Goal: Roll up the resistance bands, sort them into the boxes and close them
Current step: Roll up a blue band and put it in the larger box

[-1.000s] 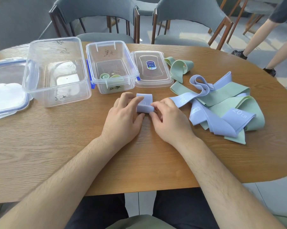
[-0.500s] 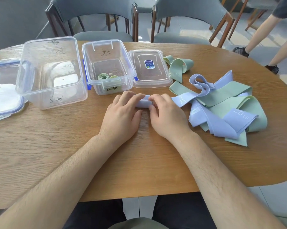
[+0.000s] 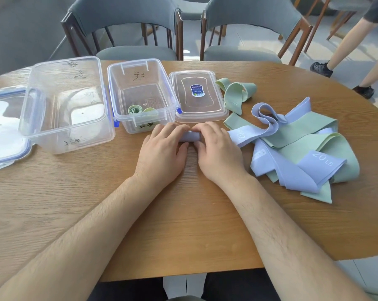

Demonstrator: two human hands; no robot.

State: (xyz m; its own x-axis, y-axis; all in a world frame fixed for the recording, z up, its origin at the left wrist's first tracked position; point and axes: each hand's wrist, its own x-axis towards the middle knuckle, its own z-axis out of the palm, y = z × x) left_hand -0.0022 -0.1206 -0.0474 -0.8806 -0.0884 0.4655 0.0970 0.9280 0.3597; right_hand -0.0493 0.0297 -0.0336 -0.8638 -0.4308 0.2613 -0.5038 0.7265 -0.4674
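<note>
Wooden tabletop (image 3: 183, 213) at mid-frame bears the left hand (image 3: 162, 153) and right hand (image 3: 218, 153), both sets of fingers (image 3: 172, 129) curled over a largely hidden lavender band roll (image 3: 189, 136) just below the small clear box (image 3: 138, 83), its tail trailing right into the heap of bands (image 3: 303, 135).

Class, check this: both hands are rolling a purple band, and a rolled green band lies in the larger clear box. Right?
No. The head view shows the rolled green band in the smaller box, beside the larger box. The left hand and right hand do grip the purple band.
</note>
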